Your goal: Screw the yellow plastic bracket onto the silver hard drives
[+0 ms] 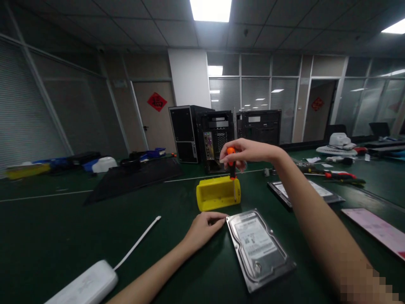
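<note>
My right hand (pixel 237 155) is closed around the orange and black handle of a screwdriver (pixel 233 171). The screwdriver's metal shaft points down in front of a yellow plastic bin (pixel 210 196), and its tip is above the table behind the hard drive. A silver hard drive (pixel 257 249) lies flat, label side up, on the dark green table. My left hand (pixel 205 228) rests on the table at the drive's far left corner, with thumb and forefinger closed together against it. The other left fingers are curled and partly hidden.
Another hard drive (pixel 319 190) lies behind my right forearm. Computer cases (pixel 218 139) stand at the back. A white power strip (pixel 91 283) with its cable is at front left; a black mat (pixel 136 177) lies beyond. A pink sheet (pixel 376 228) and red-handled tools (pixel 341 175) are to the right.
</note>
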Demonstrator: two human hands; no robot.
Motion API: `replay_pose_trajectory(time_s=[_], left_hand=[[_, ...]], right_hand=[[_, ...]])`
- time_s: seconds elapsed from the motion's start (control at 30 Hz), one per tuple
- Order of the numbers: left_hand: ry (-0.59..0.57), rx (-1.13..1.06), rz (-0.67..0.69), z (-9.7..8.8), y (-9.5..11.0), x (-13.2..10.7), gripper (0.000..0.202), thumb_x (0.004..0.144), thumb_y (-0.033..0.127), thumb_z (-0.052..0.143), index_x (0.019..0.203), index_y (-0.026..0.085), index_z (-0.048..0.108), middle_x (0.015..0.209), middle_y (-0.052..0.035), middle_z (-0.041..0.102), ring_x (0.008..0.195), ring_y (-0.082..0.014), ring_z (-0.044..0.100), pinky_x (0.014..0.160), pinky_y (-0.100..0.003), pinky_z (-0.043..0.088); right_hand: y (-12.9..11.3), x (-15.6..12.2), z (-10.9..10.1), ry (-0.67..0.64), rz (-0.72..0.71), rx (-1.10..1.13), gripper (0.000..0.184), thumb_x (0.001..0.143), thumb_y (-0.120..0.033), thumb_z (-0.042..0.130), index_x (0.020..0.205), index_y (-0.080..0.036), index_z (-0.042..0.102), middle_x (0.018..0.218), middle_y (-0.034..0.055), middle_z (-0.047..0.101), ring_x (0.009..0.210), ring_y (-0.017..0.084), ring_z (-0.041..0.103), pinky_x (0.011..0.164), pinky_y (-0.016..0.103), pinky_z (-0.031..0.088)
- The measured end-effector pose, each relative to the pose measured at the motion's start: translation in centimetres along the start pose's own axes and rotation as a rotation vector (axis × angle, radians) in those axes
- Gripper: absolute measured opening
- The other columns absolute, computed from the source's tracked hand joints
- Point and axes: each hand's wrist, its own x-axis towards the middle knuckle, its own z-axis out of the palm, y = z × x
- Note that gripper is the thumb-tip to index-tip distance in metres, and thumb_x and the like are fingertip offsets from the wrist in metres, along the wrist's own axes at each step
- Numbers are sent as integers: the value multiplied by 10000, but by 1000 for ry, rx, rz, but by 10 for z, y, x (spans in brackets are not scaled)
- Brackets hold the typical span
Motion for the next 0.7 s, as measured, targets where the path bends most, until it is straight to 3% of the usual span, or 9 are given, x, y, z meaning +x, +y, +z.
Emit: replay_pose_trajectory(time_s=[0.2,0.43,0.7], left_hand=[[-17,-7,-21,2,1,-3,322,829,366,479,1053,202,642,1019,-28,668,910,-199,601,778,-270,440],[-36,-58,-65,2,7,-3,333,836,369,483,1067,182,634,1059,-41,652,960,-207,583,844,-287,422],[-47,-81,-80,1,9,-2,324,830,373,491,1078,215,627,1069,-26,648,952,-206,582,829,-291,428]], right_hand=[[9,19,4,-172,-45,110,284,774,-247,570,1018,-108,531,865,63,623,544,56,552,534,204,501],[33,14,13,-183,-15,109,232,787,-195,548,1000,-105,549,905,69,635,583,50,581,558,167,496],[28,11,11,-183,-41,127,250,797,-219,545,1022,-111,531,917,73,628,602,66,594,549,182,503]])
